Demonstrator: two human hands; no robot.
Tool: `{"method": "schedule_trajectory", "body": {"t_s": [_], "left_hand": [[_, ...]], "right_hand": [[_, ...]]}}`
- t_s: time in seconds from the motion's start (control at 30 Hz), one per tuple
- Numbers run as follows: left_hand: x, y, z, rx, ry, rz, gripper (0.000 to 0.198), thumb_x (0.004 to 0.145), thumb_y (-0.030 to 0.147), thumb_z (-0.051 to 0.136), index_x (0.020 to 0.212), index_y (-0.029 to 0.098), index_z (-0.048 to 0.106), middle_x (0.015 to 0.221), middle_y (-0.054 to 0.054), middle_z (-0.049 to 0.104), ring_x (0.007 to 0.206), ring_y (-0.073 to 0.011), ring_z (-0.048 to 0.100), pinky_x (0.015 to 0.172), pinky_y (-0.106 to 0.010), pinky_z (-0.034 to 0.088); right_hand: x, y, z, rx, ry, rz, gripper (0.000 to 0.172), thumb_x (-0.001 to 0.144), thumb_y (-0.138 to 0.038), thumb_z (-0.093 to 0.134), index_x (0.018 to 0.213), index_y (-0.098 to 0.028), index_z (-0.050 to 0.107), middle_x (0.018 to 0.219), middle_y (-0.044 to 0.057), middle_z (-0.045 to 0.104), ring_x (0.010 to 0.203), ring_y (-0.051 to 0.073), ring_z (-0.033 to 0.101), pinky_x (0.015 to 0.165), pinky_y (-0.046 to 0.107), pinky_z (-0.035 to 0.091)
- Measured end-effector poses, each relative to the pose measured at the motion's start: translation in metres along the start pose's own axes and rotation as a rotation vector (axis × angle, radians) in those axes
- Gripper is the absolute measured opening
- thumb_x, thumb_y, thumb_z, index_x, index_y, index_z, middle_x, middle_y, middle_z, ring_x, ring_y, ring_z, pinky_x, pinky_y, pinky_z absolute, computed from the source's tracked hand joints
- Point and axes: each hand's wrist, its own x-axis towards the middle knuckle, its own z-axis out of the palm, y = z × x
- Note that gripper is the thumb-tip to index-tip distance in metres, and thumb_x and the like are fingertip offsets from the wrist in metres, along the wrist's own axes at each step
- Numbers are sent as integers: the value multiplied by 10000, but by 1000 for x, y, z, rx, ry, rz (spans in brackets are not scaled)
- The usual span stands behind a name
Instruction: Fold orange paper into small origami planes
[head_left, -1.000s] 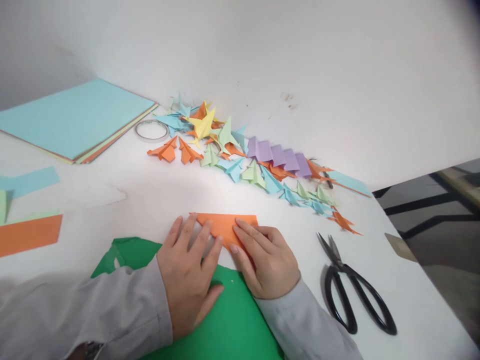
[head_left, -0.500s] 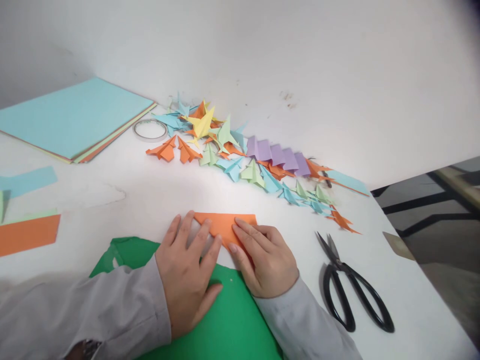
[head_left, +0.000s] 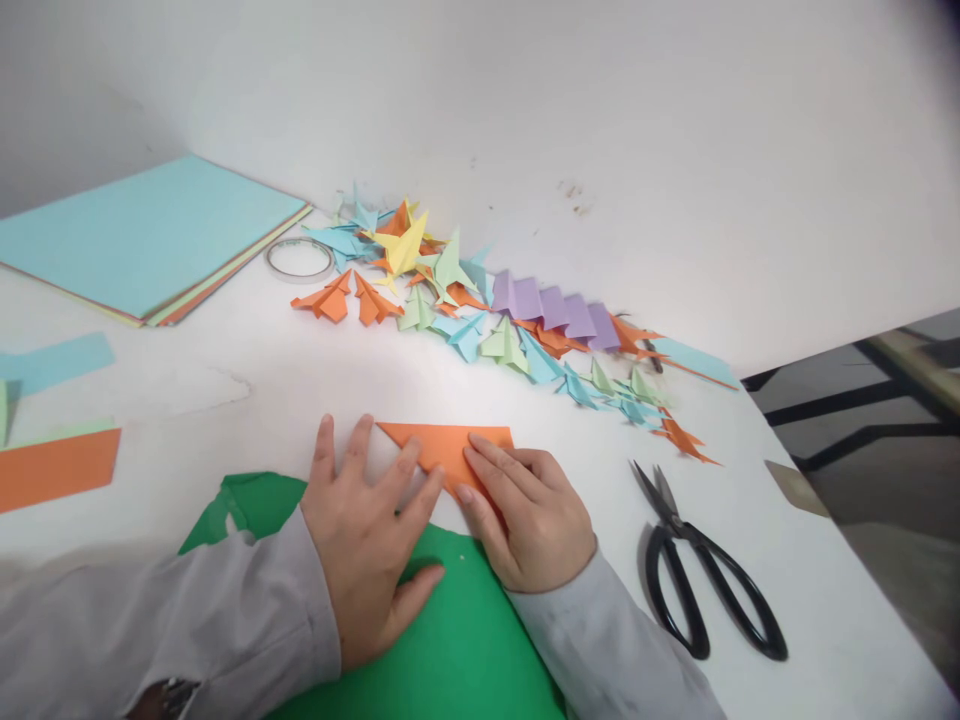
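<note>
A folded orange paper piece (head_left: 448, 447) lies on the white table in front of me. My left hand (head_left: 367, 540) lies flat with fingers spread, its fingertips resting on the left part of the orange piece and the table. My right hand (head_left: 529, 520) presses its stretched fingers down on the right lower part of the same piece. Both palms rest partly on a green sheet (head_left: 465, 650) under my wrists. Grey sleeves cover both forearms.
Black scissors (head_left: 701, 575) lie to the right of my hands. A row of folded paper shapes (head_left: 480, 300) runs along the wall, with a tape roll (head_left: 300, 260) and a stack of coloured sheets (head_left: 150, 235) at the back left. Orange (head_left: 56, 468) and blue strips (head_left: 52, 362) lie far left. The table edge drops off at right.
My left hand has slid a little to the left and spread its fingers wider, baring more of the orange piece's left tip. The right hand has stayed put.
</note>
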Motion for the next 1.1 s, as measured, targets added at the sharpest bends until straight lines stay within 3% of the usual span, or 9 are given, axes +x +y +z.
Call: {"method": "schedule_trajectory", "body": {"t_s": [0.33, 0.67, 1.1], "left_hand": [[-2, 1, 6, 0, 60, 28, 562, 736, 480, 495, 1162, 120, 565, 1281, -210, 464, 1229, -396, 338, 1007, -613, 169], [-1, -2, 9, 1, 41, 53, 561, 752, 479, 467, 1170, 118, 560, 1275, -226, 461, 1218, -419, 338, 976, -623, 207], [-1, -1, 8, 2, 27, 38, 557, 753, 482, 467, 1177, 132, 557, 1283, -215, 460, 1219, -412, 340, 975, -621, 217]], "right_hand": [[2, -1, -2, 0, -13, -4, 255, 788, -208, 541, 934, -43, 669, 990, 151, 675, 756, 229, 552, 663, 374, 536], [3, -2, -2, -8, -17, 39, 250, 793, -235, 541, 936, -84, 678, 1001, 128, 675, 759, 224, 563, 673, 374, 536], [2, -1, -1, -5, -31, 40, 289, 797, -241, 534, 950, -37, 669, 993, 154, 672, 766, 230, 541, 673, 376, 524]]}}
